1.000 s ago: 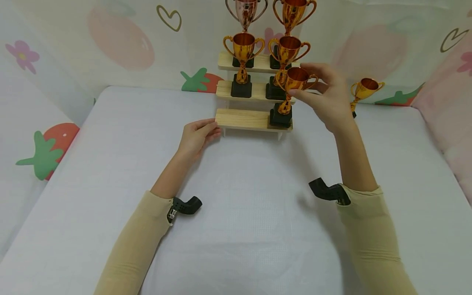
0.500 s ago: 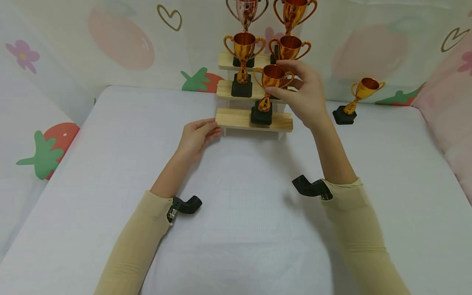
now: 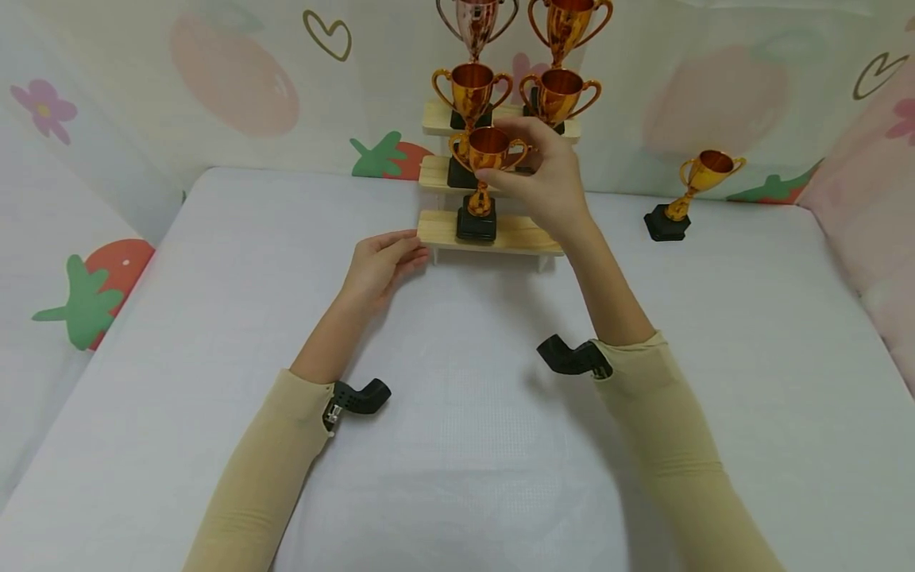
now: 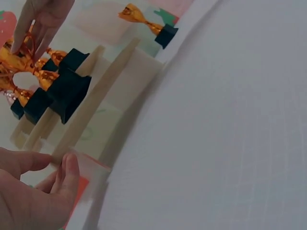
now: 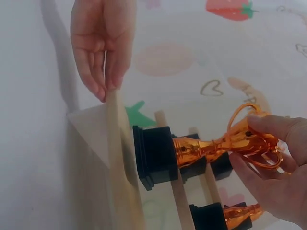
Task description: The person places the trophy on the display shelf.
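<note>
A three-tier wooden display shelf (image 3: 525, 235) stands at the back of the white table. My left hand (image 3: 379, 266) pinches the left end of its lowest board between thumb and fingers, as the left wrist view shows. With thumb and fingers around the cup, my right hand (image 3: 550, 179) holds a small gold trophy (image 3: 481, 205) upright on a black square base. That base (image 5: 156, 155) is right at the lowest board, left of its middle. Behind it on the middle tier are two more gold trophies, the left one (image 3: 472, 91) partly covered by the held trophy.
On the top tier stand a pinkish trophy (image 3: 476, 28) and a larger gold trophy (image 3: 568, 32), both cut off by the frame. Another small gold trophy (image 3: 704, 179) stands on the table to the right of the shelf. A printed curtain (image 3: 608, 159) hangs close behind.
My right hand has moved the gold trophy leftward along the lowest board, from its right end to left of the middle. My left hand has stayed on the board's end.
</note>
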Demonstrator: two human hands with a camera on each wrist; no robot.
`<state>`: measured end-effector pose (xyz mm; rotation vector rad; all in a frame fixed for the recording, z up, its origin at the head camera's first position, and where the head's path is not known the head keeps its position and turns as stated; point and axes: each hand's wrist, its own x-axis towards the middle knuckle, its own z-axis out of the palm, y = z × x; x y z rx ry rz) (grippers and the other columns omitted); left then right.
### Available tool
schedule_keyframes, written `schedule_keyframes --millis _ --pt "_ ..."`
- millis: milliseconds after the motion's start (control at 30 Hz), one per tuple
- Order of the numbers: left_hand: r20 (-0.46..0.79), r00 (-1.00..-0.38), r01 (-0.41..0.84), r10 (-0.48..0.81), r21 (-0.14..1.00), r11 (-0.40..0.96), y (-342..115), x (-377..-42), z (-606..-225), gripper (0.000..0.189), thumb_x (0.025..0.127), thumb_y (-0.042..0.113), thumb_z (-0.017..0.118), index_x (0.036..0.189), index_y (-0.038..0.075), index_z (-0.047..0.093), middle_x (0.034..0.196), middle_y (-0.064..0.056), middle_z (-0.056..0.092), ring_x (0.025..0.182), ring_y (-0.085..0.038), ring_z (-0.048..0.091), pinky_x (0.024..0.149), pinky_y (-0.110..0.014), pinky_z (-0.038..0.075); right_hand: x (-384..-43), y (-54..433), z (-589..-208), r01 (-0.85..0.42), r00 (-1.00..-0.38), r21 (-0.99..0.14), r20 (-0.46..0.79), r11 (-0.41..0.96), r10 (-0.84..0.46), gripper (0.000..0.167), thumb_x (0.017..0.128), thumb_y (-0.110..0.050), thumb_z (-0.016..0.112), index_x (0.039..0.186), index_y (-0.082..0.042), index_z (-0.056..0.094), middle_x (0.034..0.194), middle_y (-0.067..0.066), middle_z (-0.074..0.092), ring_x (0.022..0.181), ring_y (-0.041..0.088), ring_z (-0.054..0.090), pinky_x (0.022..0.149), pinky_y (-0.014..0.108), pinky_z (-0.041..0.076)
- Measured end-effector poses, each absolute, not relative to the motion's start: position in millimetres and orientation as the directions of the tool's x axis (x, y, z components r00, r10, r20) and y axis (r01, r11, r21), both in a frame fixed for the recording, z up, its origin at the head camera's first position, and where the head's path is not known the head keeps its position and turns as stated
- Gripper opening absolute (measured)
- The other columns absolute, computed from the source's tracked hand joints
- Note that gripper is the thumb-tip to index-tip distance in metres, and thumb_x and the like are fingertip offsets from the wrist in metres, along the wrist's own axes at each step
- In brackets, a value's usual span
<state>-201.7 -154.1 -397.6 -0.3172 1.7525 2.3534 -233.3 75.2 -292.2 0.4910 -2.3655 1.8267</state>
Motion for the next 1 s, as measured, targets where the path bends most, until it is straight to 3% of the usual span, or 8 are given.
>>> schedule_keyframes --millis 267,500,733,1000 --pt "-0.278 -0.960 -0.273 0.026 0.916 -0.293 -155 -202 -397 0.042 0.109 0.000 0.054 0.147 -0.017 0.048 0.100 -0.005 0.068 0.090 -0.009 0.070 0.091 -0.018 0.063 -237 65 -297 -0.318 -0.941 -0.923 0.280 0.216 -0.188 0.054 0.091 0.001 0.082 0.141 0.000 0.062 0.141 0.014 0.063 0.109 0.023 0.066 0.075 0.014 0.055" --pt "-0.289 -0.957 -0.285 0.028 0.916 -0.282 -154 -201 -396 0.042 0.110 0.001 0.053 0.148 -0.015 0.048 0.106 -0.007 0.066 0.093 -0.010 0.070 0.103 -0.025 0.060 -236 59 -300 -0.294 -0.945 -0.937 0.255 0.191 -0.207 0.056 0.091 0.003 0.081 0.143 0.001 0.060 0.144 0.014 0.060 0.111 0.031 0.070 0.083 0.018 0.063" --pt "-0.280 -0.960 -0.275 0.024 0.920 -0.280 -153 -200 -396 0.041 0.110 0.002 0.054 0.147 -0.016 0.050 0.104 -0.007 0.067 0.093 -0.010 0.070 0.094 -0.020 0.063 -235 55 -301 -0.292 -0.946 -0.935 0.252 0.203 -0.202 0.056 0.091 0.003 0.081 0.143 0.001 0.060 0.144 0.013 0.059 0.116 0.031 0.069 0.092 0.025 0.064" --pt "-0.274 -0.961 -0.270 0.026 0.923 -0.274 -154 -201 -397 0.041 0.110 0.001 0.053 0.147 -0.016 0.049 0.106 -0.008 0.066 0.093 -0.010 0.070 0.092 -0.019 0.063 -235 53 -303 -0.305 -0.945 -0.928 0.266 0.215 -0.192 0.055 0.091 0.000 0.082 0.141 0.000 0.061 0.142 0.013 0.060 0.118 0.031 0.068 0.095 0.028 0.064"
